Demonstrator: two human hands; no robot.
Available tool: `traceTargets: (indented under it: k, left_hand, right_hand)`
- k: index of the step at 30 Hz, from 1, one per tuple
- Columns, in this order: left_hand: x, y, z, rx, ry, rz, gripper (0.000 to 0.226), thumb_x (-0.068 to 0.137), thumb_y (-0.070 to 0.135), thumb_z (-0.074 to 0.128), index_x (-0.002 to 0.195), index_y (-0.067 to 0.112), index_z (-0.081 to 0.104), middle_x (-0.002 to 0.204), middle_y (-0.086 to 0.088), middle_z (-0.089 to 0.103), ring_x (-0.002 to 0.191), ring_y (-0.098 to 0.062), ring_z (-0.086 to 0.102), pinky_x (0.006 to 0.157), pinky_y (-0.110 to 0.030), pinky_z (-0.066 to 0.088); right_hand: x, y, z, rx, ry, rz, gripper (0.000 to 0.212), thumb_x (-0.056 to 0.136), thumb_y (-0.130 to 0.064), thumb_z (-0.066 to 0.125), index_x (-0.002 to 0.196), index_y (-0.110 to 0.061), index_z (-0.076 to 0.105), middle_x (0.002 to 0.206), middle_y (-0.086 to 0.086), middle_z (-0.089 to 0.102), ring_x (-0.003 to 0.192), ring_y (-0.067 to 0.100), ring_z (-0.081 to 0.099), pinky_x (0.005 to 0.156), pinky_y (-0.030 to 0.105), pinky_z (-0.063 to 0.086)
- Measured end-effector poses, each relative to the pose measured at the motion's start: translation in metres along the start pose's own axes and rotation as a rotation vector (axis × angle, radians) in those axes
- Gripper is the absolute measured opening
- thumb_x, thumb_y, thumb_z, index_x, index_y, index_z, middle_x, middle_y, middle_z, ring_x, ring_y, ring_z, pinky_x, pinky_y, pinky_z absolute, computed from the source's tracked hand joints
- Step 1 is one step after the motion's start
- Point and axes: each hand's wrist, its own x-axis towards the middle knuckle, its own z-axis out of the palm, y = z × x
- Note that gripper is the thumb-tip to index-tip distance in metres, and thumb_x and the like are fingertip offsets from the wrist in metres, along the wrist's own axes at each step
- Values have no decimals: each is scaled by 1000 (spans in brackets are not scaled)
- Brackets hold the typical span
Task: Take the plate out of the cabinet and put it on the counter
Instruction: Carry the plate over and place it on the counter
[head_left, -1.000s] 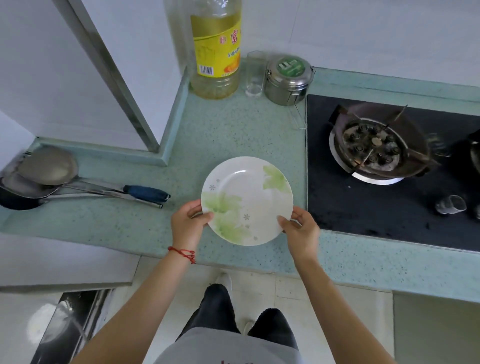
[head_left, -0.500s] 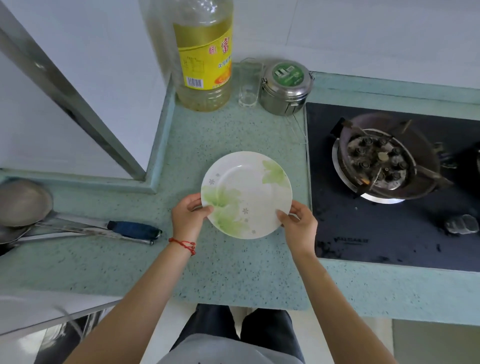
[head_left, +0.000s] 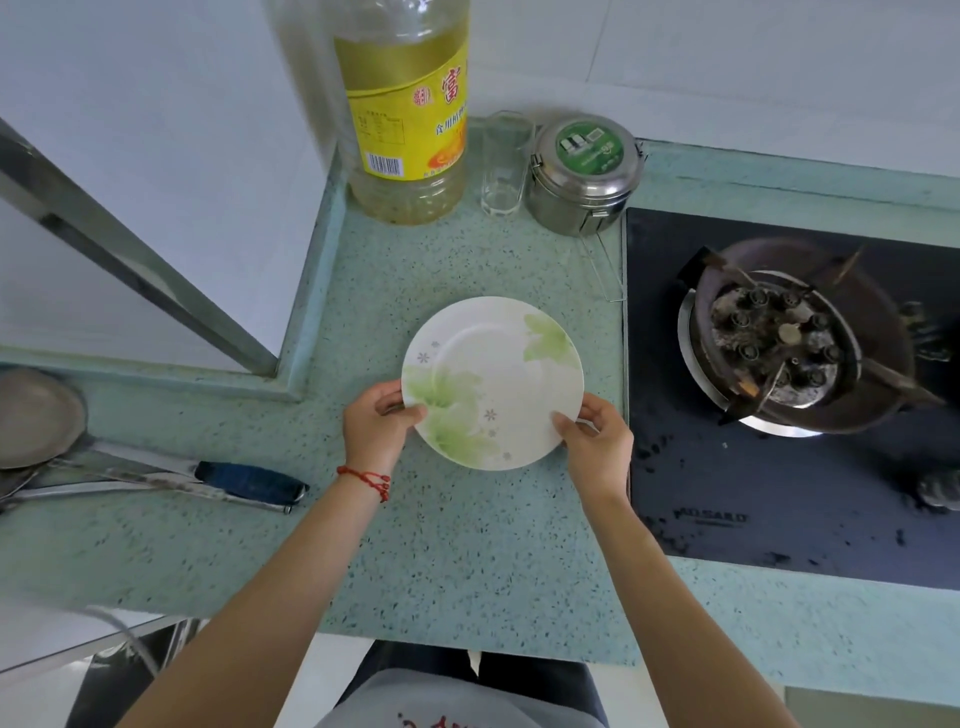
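Observation:
A white plate (head_left: 496, 374) with green leaf prints is held level over the speckled green counter (head_left: 457, 545), near its middle. My left hand (head_left: 376, 428) grips the plate's left rim, thumb on top. My right hand (head_left: 597, 441) grips the right rim the same way. I cannot tell whether the plate's underside touches the counter. The cabinet is out of view.
A tall oil bottle (head_left: 410, 119), a clear glass (head_left: 504, 163) and a steel tin (head_left: 584, 174) stand at the counter's back. A black gas hob (head_left: 753, 493) with a burner (head_left: 784, 343) lies right. Ladles with a blue handle (head_left: 249, 480) lie left.
Both hands have carried the plate forward, away from the counter's front edge and over its middle. The view has shifted closer to the counter.

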Motion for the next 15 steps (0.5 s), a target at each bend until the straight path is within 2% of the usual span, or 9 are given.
traceTargets:
  k: [5, 8, 11, 15]
  left_hand:
    - [4, -3, 2, 4, 5, -19, 33, 68, -11, 67, 95, 7, 66, 89, -9, 69, 81, -22, 66, 78, -36, 54]
    - [5, -4, 2, 12, 12, -23, 32, 68, -10, 68, 88, 14, 66, 89, -10, 69, 79, -20, 67, 76, -35, 54]
    - [6, -3, 3, 27, 12, -15, 33, 68, -11, 68, 84, 19, 66, 86, -9, 70, 80, -22, 67, 76, -36, 54]
    - [10, 0, 4, 90, 22, 0, 31, 67, -9, 69, 86, 16, 66, 82, -8, 68, 84, -29, 67, 78, -41, 55]
  right_hand:
    - [5, 1, 3, -13, 6, 14, 26, 79, -5, 66, 101, -18, 59, 83, -14, 63, 73, -2, 62, 60, 12, 48]
    - [7, 2, 4, -21, 9, 22, 27, 79, -5, 66, 102, -17, 59, 83, -15, 63, 73, -3, 62, 57, 9, 49]
    - [10, 2, 5, -45, 9, 31, 30, 79, -6, 66, 107, -16, 59, 86, -13, 63, 78, 2, 62, 63, 15, 49]
    - [13, 1, 7, -106, 16, 32, 31, 78, -8, 67, 108, -15, 59, 85, -12, 62, 79, 2, 61, 61, 16, 47]
